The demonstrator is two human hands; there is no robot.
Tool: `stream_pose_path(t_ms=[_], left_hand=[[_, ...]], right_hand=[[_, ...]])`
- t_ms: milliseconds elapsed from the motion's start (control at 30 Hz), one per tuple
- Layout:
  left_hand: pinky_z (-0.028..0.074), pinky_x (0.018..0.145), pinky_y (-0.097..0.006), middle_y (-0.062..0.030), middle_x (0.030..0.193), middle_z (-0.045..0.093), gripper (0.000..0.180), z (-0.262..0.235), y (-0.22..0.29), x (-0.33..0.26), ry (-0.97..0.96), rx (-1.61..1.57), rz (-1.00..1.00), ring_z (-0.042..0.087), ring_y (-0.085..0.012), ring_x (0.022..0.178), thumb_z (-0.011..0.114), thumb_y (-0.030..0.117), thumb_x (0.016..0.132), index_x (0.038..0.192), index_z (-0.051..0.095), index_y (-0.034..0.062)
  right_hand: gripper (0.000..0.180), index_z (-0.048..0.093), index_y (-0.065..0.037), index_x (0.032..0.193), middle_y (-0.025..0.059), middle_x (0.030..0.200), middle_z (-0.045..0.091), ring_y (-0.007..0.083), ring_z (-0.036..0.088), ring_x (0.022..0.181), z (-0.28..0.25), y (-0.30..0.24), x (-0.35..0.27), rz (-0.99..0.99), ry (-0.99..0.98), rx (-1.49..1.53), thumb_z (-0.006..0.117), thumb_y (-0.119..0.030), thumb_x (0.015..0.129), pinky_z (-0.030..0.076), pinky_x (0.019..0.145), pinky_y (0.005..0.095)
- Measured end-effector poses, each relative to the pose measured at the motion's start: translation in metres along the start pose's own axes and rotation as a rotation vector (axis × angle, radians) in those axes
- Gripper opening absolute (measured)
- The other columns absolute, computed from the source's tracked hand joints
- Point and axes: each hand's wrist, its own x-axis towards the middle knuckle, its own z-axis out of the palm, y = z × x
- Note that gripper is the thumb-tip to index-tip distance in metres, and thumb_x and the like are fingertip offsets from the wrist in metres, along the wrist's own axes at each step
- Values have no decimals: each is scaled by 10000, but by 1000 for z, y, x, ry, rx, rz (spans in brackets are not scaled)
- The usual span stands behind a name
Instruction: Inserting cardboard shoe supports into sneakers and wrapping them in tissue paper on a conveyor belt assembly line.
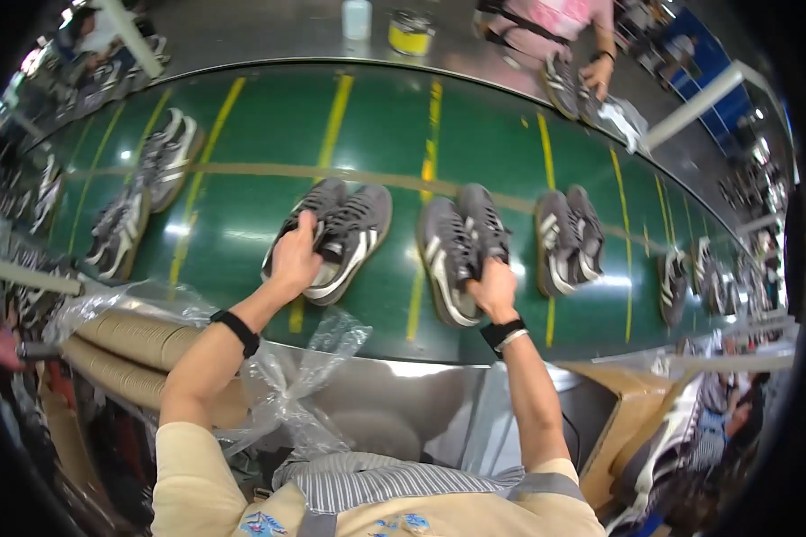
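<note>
Two pairs of dark grey sneakers with white stripes lie on the green conveyor belt (385, 134) in front of me. My left hand (295, 258) is closed on the left pair's left sneaker (318, 199); its partner, a grey sneaker (364, 224), rests right beside it. Further right, my right hand (495, 288) grips the opening of the right-hand sneaker (482, 210) of the second pair. The other shoe of that pair, a striped sneaker (443, 246), sits against it on the left. My fingers are partly hidden inside both shoes.
More sneaker pairs stand on the belt at left (166, 161) and right (564, 237). Across it, a co-worker's hand (597, 76) is at another pair (564, 85). Clear plastic film (300, 385), cardboard rolls (121, 349) and a cardboard box (627, 403) are on my side.
</note>
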Motion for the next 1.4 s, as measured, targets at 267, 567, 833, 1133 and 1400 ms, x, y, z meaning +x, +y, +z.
stream_pose_path(t_ms=[267,567,833,1133,1400], left_hand=[[468,793,-515,-200,1015,620,396,-104,-55,35,268,131,80,590,-410,960,632,57,739,1098,466,59],[438,971,-405,-126,1199,588,680,-221,-107,-159,-562,-94,411,557,-303,1130,836,328,658,1209,554,46],[415,1004,-422,-159,1242,566,627,-177,-139,-193,-264,-214,464,521,-350,1167,806,160,663,1219,544,39],[428,954,-357,-133,1203,587,619,-206,-63,-156,-402,-514,565,550,-248,1117,803,115,676,1226,542,4],[487,720,-251,-40,928,644,237,-109,100,-132,-790,-1039,376,582,-77,834,691,59,821,1014,577,-16]], right_hand=[[343,657,32,900,282,895,651,458,629,863,-1,-87,43,-115,92,291,721,-178,636,501,782,495],[163,698,-7,891,117,810,674,187,642,708,-5,-274,-104,-712,-372,768,718,-106,763,508,637,296],[138,683,31,809,55,661,638,79,546,630,69,-361,-199,-344,-642,1222,685,-105,831,450,577,286],[66,628,1,830,3,734,583,76,489,704,-41,-267,-210,-541,-312,1342,664,-54,840,415,630,256],[208,674,-25,960,147,1000,677,316,633,946,-117,-28,-280,-56,853,13,732,-83,768,495,830,384]])
